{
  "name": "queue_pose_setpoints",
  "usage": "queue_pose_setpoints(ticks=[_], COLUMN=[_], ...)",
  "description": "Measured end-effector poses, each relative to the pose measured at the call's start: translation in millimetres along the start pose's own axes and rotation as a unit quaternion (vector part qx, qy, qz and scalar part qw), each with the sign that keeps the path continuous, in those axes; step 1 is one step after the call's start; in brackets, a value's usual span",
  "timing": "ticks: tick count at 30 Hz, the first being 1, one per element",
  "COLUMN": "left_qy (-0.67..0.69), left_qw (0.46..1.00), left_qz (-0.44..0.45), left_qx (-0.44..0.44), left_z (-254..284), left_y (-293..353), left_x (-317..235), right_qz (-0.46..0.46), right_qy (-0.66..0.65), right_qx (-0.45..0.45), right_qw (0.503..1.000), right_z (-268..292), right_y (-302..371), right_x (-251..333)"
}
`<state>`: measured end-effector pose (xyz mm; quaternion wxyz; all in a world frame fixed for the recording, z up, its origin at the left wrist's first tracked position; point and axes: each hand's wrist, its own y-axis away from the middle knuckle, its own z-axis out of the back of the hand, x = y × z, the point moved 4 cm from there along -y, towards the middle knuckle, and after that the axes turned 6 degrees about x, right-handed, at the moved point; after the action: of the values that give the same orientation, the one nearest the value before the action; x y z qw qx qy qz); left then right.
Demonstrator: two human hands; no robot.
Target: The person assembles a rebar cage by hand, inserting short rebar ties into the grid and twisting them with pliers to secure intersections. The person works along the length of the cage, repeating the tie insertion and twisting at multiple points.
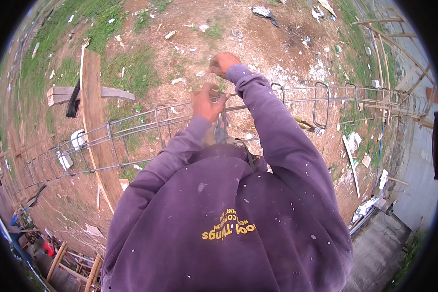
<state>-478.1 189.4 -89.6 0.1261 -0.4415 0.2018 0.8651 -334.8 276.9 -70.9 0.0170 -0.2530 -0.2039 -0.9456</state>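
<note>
A long steel rebar cage (146, 116) with square stirrups runs across in front of me, from the left to the far right. My left hand (208, 103) is at its upper bar, fingers curled and thumb by a stirrup (224, 119). Beyond the bar, my right hand (224, 64) is raised with its fingers closed. Whatever it may hold is too small to make out. A yellow-handled tool (304, 122) sits by the cage's lower bar, right of my right forearm.
An upright plank (93, 92) and a crosspiece (117, 93) stand at the left, a black bundle (73, 100) hanging there. Litter lies over grass and soil. Wooden poles (382, 63) and a grey wall (416, 165) are at the right. A wooden frame (58, 260) is lower left.
</note>
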Motion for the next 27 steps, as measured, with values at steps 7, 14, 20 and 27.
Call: queue_pose_setpoints(ticks=[7,14,20,27], left_qy=[-0.033,-0.115,-0.194,-0.014], left_qw=[0.995,0.970,0.958,0.999], left_qz=[-0.072,-0.212,-0.211,-0.036], left_qx=[-0.068,-0.032,-0.022,-0.020], left_z=[-1.5,-4.3,-5.9,-0.3], left_y=[-6.0,-12.6,-17.1,-19.2], left_x=[-1.6,-21.8,-23.8,1.9], right_qz=[-0.136,-0.127,-0.050,-0.154], right_qy=[0.081,0.038,-0.027,0.118], right_qx=[-0.020,-0.075,-0.039,0.059], right_qw=[0.987,0.988,0.998,0.979], right_z=[8.6,5.5,-12.4,20.6], right_y=[31.6,61.5,17.1,56.0], right_x=[-41.0,-63.0,-33.1,-39.6])
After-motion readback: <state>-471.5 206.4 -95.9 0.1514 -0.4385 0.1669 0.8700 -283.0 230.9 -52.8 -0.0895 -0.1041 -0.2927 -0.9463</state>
